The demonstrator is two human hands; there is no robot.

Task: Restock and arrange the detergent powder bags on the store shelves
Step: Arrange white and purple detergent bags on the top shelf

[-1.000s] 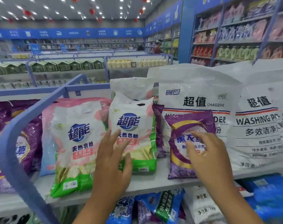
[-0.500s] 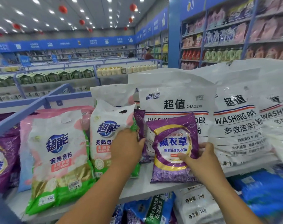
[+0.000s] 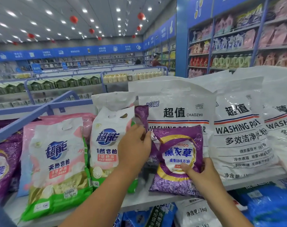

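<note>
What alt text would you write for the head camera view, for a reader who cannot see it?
A person's right hand holds a small purple detergent bag upright on a store shelf, while the left hand grips a second purple bag behind it. Green and white bags stand to the left, large white washing powder bags to the right.

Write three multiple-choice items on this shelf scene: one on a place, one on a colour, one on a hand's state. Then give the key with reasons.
1. Where does the small purple bag stand?
A. in front of a white bag
B. on the floor
C. on the far wall

2. What colour is the shelf rail?
A. red
B. blue
C. yellow

3. What is the right hand doing?
A. hanging idle
B. pointing at the ceiling
C. holding the purple bag

Key: A, it overlaps the white bag's print; B, the rail is blue; C, thumb lies on the bag's front, fingers round its edge.
</note>
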